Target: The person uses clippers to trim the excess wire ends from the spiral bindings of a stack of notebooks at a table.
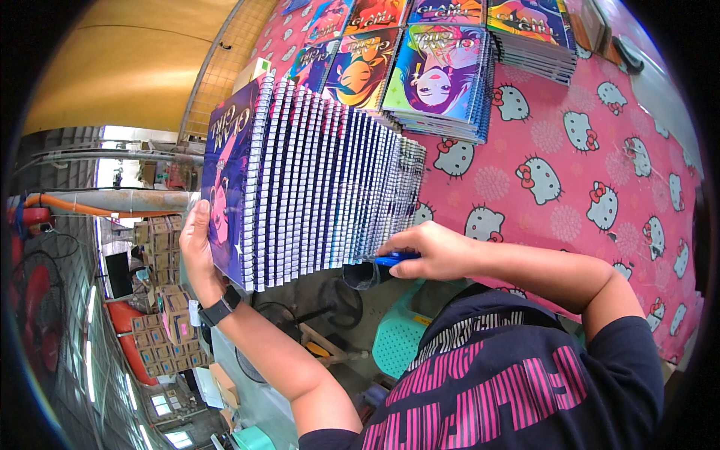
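Head view: the left hand (196, 251) is pressing flat against the purple end cover of a long row of spiral notebooks (330, 184) on the pink worktop (600, 150). The right hand (427, 251) is gripping a blue tool (394, 259) at the row's other end. Finished stacks (442, 67) are sitting behind.

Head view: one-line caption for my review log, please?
Left hand steadies a fanned row of spiral notebooks while right hand holds a blue tool at its end.

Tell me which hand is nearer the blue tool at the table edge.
Right. The right hand is wrapped around the blue tool, which it holds against the low end of the fanned row of spiral notebooks. The left hand braces the purple front cover at the row's far end.
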Action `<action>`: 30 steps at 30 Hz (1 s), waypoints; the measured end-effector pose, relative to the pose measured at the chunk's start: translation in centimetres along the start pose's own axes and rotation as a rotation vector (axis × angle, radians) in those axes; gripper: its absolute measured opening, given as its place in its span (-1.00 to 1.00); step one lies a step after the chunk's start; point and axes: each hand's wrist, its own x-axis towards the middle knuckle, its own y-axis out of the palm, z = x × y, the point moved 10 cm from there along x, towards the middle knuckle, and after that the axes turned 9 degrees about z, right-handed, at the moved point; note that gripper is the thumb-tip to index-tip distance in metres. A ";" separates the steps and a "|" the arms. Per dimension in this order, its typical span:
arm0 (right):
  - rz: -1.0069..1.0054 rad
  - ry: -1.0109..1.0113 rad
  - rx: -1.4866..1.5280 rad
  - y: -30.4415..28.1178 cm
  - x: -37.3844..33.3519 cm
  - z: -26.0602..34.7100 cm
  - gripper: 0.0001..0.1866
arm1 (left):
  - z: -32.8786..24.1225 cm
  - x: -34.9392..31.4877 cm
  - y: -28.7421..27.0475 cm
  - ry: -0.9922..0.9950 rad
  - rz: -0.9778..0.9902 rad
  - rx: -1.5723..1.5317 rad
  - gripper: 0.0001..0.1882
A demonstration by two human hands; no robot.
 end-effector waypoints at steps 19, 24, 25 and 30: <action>-0.071 -0.113 0.043 0.9 -0.4 -0.4 -0.67 | 0.2 -0.3 0.1 -0.023 0.009 -0.011 -0.59; -0.411 -0.352 -0.868 0.1 -2.5 3.9 -0.55 | 0.4 -0.1 0.1 0.002 0.030 -0.020 -0.57; -0.344 -0.321 -0.715 0.0 -2.1 3.0 -0.58 | 0.1 -0.2 0.1 0.014 0.017 -0.012 -0.57; -0.078 -0.096 -0.116 0.4 -0.8 -0.5 -0.67 | 0.3 -0.2 -0.2 0.006 0.020 0.000 -0.55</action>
